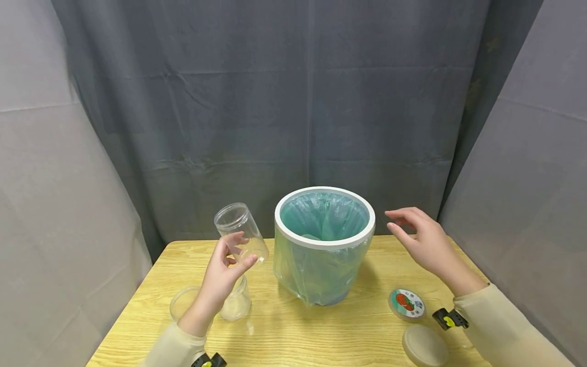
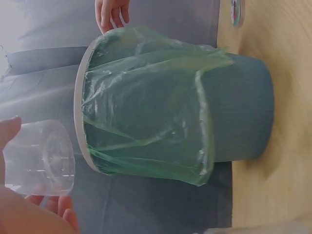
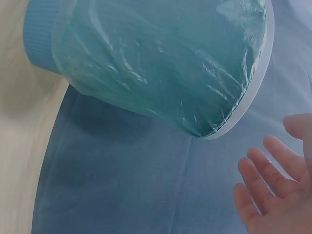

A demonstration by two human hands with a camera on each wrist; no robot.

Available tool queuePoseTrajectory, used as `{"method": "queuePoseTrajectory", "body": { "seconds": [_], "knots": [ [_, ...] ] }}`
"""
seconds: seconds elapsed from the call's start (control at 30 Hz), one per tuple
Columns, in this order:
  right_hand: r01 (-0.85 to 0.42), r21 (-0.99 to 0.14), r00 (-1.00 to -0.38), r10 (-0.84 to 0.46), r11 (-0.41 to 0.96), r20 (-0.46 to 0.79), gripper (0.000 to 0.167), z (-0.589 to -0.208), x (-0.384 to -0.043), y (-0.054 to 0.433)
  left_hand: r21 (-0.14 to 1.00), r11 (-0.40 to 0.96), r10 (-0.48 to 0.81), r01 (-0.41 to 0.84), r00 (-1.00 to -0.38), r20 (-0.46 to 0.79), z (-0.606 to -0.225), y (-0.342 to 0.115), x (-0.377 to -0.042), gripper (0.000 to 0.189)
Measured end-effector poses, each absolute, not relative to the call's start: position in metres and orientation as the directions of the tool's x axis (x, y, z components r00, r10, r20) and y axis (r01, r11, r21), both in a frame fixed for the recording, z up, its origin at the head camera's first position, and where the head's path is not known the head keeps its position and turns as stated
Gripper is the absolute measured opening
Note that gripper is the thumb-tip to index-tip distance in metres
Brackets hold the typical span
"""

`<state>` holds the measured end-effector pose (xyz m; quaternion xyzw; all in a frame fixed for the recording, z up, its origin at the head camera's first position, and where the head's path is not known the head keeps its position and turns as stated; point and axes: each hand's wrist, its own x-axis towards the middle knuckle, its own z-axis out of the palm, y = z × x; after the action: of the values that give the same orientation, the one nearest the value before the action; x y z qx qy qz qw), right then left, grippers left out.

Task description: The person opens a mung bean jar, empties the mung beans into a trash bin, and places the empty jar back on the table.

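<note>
My left hand (image 1: 223, 272) grips a clear plastic jar (image 1: 242, 229) without a lid, held tilted above the table to the left of the bin. In the left wrist view the jar's base (image 2: 57, 157) points toward the bin, with thumb and fingers on opposite sides of it. A blue trash bin (image 1: 324, 270) lined with a green bag stands at the middle, its white rim (image 1: 324, 245) around the opening. To the right of that rim, my right hand (image 1: 424, 242) hovers with nothing in it, fingers relaxed and apart in the right wrist view.
Another clear jar (image 1: 237, 305) stands behind the left forearm, with a further clear round container (image 1: 182, 302) beside it. On the right lie a lid with a tomato picture (image 1: 406, 304) and a plain beige lid (image 1: 425, 346). Grey curtains (image 1: 238, 117) enclose the wooden table (image 1: 293, 336).
</note>
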<state>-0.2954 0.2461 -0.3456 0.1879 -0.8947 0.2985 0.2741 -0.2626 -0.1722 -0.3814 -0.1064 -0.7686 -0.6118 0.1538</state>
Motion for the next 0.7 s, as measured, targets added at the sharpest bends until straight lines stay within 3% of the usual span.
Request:
{"method": "queuePoseTrajectory", "body": {
  "seconds": [0.33, 0.7],
  "knots": [
    [-0.502, -0.432, -0.779, -0.175, 0.749, 0.602, 0.030, -0.367, -0.268, 0.247, 0.924, 0.284, -0.058, 0.255, -0.958, 0.282, -0.414, -0.179, -0.246, 0.060],
    [-0.492, -0.407, -0.773, -0.170, 0.770, 0.612, 0.037, -0.389, -0.247, 0.246, 0.904, 0.362, -0.099, 0.229, -0.954, 0.281, -0.439, -0.180, -0.226, 0.052]
  ]
}}
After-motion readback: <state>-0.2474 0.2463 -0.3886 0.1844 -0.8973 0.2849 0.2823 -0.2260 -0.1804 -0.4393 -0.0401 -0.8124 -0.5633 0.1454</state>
